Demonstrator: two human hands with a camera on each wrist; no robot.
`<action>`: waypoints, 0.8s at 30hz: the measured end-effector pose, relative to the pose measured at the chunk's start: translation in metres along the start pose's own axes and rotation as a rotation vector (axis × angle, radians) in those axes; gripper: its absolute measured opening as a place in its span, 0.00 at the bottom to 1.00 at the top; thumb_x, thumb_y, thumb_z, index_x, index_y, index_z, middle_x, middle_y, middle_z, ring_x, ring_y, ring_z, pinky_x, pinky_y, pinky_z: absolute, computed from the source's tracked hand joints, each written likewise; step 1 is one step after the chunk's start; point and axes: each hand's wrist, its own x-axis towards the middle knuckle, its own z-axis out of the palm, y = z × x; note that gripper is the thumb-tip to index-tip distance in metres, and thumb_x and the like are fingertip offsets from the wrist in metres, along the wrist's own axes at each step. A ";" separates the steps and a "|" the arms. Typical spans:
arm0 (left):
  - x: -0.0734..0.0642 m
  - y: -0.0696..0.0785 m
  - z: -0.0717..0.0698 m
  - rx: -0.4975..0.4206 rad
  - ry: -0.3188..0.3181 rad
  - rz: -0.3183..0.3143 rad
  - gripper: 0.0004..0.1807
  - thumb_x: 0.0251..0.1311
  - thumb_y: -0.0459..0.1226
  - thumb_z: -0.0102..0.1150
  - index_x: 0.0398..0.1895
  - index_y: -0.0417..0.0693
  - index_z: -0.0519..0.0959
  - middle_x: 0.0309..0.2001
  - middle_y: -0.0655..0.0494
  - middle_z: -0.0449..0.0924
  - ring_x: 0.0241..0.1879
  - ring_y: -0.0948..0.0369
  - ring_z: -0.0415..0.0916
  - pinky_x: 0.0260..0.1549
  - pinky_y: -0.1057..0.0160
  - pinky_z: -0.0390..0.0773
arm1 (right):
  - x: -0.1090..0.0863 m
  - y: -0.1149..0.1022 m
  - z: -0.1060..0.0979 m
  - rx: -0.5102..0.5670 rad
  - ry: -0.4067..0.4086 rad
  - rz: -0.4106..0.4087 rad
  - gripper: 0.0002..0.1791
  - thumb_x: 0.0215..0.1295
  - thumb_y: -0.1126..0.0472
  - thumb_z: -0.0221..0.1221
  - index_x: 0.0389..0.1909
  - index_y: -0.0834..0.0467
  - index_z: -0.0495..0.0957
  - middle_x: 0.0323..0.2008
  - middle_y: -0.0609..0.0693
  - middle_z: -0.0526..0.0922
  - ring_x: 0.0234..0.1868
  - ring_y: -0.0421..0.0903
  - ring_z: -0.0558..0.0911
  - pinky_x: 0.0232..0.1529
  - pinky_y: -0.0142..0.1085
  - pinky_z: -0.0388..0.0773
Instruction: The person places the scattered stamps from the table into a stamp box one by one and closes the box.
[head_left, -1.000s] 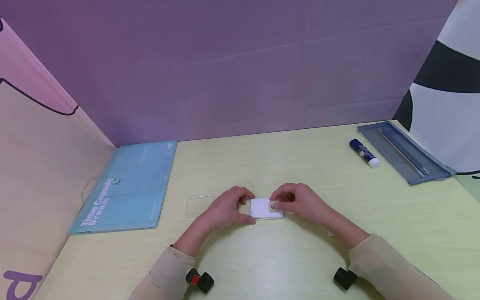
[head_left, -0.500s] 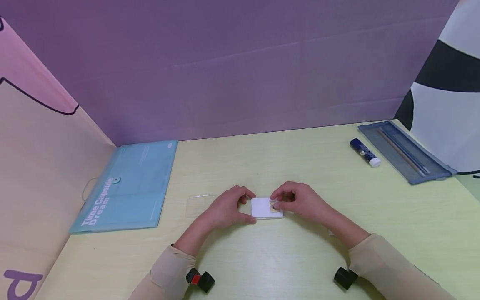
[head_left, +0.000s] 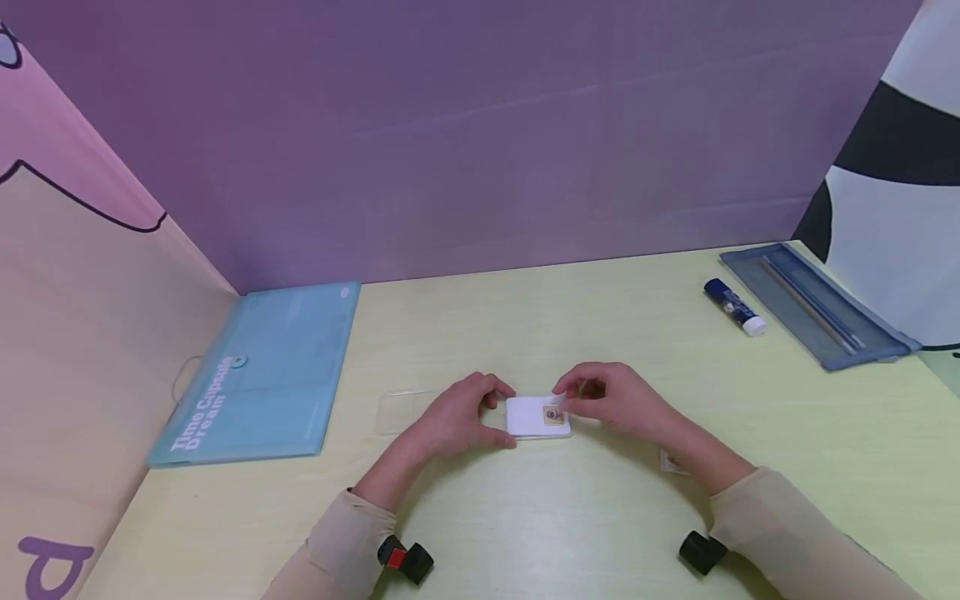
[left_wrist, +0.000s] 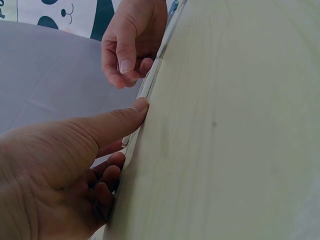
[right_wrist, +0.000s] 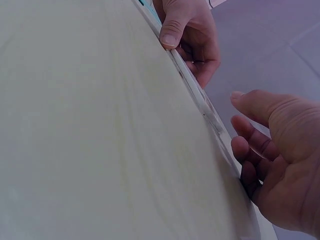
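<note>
A white card [head_left: 524, 418] with rounded corners lies flat at the middle of the table, a thin clear rim along its near edge. My left hand [head_left: 459, 417] holds its left end, thumb on the near edge and a finger at the far one; the left wrist view shows the thumb tip [left_wrist: 140, 104] right at that edge. On the card's right part sits a small tan square [head_left: 553, 415] with a dark print, stamp-like. My right hand [head_left: 617, 402] hovers just right of this square, thumb and fingers apart and holding nothing in the right wrist view.
Left of the card lies a clear plastic lid [head_left: 399, 412], partly behind the left hand. A blue folder [head_left: 285, 375] is at the left. At the back right are a glue stick [head_left: 735, 307] and a blue mesh pouch [head_left: 813, 325]. Small printed paper [head_left: 671, 463] shows under the right forearm.
My right hand has let go of the tan square and drawn slightly right, so the square's print is uncovered. The left hand keeps its hold on the card.
</note>
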 end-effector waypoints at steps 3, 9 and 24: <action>0.001 -0.001 0.001 0.005 0.004 0.004 0.30 0.49 0.42 0.80 0.56 0.53 0.78 0.41 0.60 0.72 0.42 0.60 0.69 0.43 0.63 0.72 | -0.002 0.001 -0.003 -0.010 0.002 -0.007 0.08 0.64 0.64 0.68 0.43 0.55 0.86 0.32 0.47 0.80 0.34 0.48 0.75 0.32 0.33 0.72; 0.001 0.000 0.001 0.010 0.006 0.007 0.30 0.49 0.41 0.81 0.56 0.52 0.78 0.41 0.60 0.72 0.42 0.60 0.69 0.43 0.63 0.71 | -0.006 0.002 -0.009 -0.028 0.001 0.000 0.07 0.65 0.62 0.68 0.43 0.54 0.85 0.32 0.47 0.78 0.34 0.47 0.74 0.32 0.33 0.71; 0.001 -0.001 0.001 0.017 0.005 -0.004 0.31 0.48 0.41 0.81 0.56 0.52 0.78 0.41 0.60 0.72 0.42 0.60 0.69 0.43 0.63 0.71 | -0.024 0.013 -0.018 -0.011 0.032 0.008 0.08 0.64 0.60 0.69 0.43 0.53 0.86 0.32 0.47 0.79 0.35 0.48 0.76 0.32 0.32 0.74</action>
